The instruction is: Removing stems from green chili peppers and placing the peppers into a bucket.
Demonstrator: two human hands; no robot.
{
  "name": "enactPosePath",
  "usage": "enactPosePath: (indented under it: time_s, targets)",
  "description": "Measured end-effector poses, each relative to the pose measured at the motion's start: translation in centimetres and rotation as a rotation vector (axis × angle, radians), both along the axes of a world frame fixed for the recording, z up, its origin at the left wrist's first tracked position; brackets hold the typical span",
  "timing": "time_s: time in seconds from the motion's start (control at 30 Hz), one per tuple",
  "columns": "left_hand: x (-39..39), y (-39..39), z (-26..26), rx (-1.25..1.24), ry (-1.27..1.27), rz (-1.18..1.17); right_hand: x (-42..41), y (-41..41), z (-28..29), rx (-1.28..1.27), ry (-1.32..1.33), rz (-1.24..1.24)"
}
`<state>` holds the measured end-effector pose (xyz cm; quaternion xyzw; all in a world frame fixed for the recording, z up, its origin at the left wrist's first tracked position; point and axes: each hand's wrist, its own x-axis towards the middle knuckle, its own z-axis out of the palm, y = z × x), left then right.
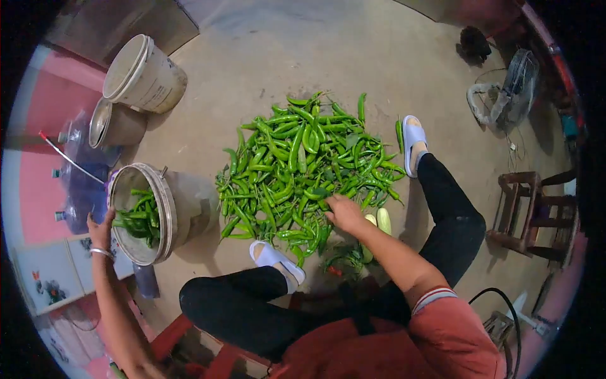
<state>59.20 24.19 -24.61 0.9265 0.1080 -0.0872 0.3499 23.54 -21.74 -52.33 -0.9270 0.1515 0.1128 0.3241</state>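
A broad heap of long green chili peppers (293, 161), with stems and leaves mixed in, covers the floor before me. My right hand (344, 212) reaches into its near right edge, the fingertips touching peppers; whether they grip one is unclear. Over at the left, my left hand (100, 233) is at the outer rim of a white plastic bucket (166, 213), thumb and finger spread. Several green peppers (147, 215) lie inside this bucket. Two pale green cucumber-like vegetables (384, 221) rest beside my right forearm, partly hidden by it.
Two more buckets, one large and lidded (156, 85) and one smaller (125, 124), stand behind on the left. Large clear water bottles (85, 189) line the pink wall. A wooden stool (516, 213) is at right. Leafy scraps (343, 260) lie between my slippered feet.
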Motion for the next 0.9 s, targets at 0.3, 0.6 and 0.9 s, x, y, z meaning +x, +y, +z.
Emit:
enactPosePath:
  time_s: [0.3,0.6,0.9]
  targets:
    - [-21.9,-28.0,-8.9,-0.494,0.617,-0.691,4.0,-0.3,-5.1,-0.458,-0.062,0.194]
    - [-21.5,-29.7,-17.5,-0.425,0.598,-0.691,3.9,-1.9,3.3,-0.003,-0.209,0.185]
    - [-20.5,-32.3,-19.2,-0.284,0.451,-0.688,2.0,1.7,9.5,0.663,-0.054,-0.119]
